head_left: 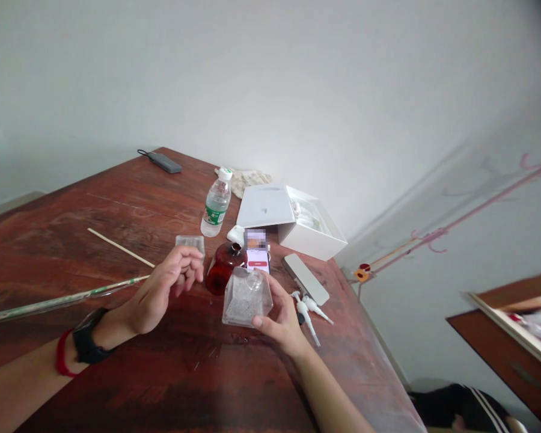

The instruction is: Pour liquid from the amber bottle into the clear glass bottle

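Observation:
My right hand [282,316] is wrapped round a clear square bottle [243,304] with a short round neck, tilted towards me. To its left my left hand [166,288] hovers with its fingers loosely curved and apart, holding nothing. An open-necked amber bottle [220,273] stands just behind the clear bottle, partly hidden by it. Behind my left fingers sits a second clear square container [190,242], its lower part covered. White pump heads [313,310] with tubes lie right of my right hand, beside a flat grey-white case [305,279].
A water bottle [216,204] stands near an open white box [313,231]. A lit phone [258,255] lies behind the amber bottle. A thin stick [119,246] and a wrapped rod [76,297] lie left on the wooden table [171,385]. A dark power bank [165,162] rests far back.

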Demonstrator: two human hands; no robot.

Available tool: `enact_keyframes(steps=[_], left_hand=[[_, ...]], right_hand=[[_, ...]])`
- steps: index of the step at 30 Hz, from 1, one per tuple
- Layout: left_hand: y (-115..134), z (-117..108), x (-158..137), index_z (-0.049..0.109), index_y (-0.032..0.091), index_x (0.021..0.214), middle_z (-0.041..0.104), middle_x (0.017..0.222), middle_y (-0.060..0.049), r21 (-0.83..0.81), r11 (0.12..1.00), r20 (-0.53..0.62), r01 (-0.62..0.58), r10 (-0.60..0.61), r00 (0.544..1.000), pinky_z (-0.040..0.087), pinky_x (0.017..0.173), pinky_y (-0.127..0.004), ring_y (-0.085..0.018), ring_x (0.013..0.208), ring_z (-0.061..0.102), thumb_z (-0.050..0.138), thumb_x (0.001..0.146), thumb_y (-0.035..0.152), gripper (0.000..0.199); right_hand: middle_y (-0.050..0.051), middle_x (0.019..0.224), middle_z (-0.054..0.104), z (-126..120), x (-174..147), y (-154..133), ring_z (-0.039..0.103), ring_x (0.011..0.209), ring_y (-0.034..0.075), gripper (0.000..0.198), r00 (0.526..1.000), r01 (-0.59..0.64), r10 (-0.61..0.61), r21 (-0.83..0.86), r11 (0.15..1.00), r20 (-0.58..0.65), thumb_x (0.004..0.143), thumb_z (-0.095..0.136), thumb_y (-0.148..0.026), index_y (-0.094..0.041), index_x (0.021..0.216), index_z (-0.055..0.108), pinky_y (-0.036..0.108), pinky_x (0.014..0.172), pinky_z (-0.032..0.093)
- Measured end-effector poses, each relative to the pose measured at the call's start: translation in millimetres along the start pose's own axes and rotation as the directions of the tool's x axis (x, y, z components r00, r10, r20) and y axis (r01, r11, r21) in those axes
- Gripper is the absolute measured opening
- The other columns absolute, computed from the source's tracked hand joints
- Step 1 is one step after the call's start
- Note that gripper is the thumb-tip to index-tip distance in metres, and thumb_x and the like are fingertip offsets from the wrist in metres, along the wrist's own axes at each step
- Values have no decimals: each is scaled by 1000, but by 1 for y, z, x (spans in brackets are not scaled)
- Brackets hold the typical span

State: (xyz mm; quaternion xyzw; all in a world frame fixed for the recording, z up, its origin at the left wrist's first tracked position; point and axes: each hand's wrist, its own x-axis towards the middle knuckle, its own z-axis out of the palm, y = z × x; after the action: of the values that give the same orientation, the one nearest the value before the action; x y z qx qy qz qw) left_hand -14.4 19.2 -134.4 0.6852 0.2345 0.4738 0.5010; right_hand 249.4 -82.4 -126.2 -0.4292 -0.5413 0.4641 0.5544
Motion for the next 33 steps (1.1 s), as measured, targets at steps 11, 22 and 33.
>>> enact_keyframes(steps=[11, 22, 33], left_hand=[[-3, 3, 0, 51, 24, 139, 68, 130, -11, 178, 984, -89, 28, -12, 996, 57, 106, -43, -27, 120, 69, 58, 108, 39, 35], [-15, 4, -3, 21, 34, 172, 20, 183, -8, -84, 991, 222, 104, -83, 972, 24, 137, -58, -34, 169, 20, 51, 113, 51, 69], [2, 2, 0, 48, 32, 161, 39, 176, -8, 54, 996, 254, 71, -83, 964, 49, 125, -52, -35, 158, 45, 40, 114, 56, 53]], right_hand=[[11, 136, 74, -3, -1, -2, 70, 123, 32, 82, 999, 15, -15, -5, 1000, 43, 73, 96, -53, -26, 143, 64, 46, 107, 55], [10, 136, 75, -4, 0, 2, 71, 122, 31, 85, 998, 18, -20, 31, 999, 63, 71, 97, -53, -26, 145, 66, 43, 107, 54], [12, 134, 74, -4, 0, 1, 70, 120, 33, 85, 995, -1, 4, -29, 1000, 101, 70, 95, -61, -23, 141, 68, 45, 107, 53]])
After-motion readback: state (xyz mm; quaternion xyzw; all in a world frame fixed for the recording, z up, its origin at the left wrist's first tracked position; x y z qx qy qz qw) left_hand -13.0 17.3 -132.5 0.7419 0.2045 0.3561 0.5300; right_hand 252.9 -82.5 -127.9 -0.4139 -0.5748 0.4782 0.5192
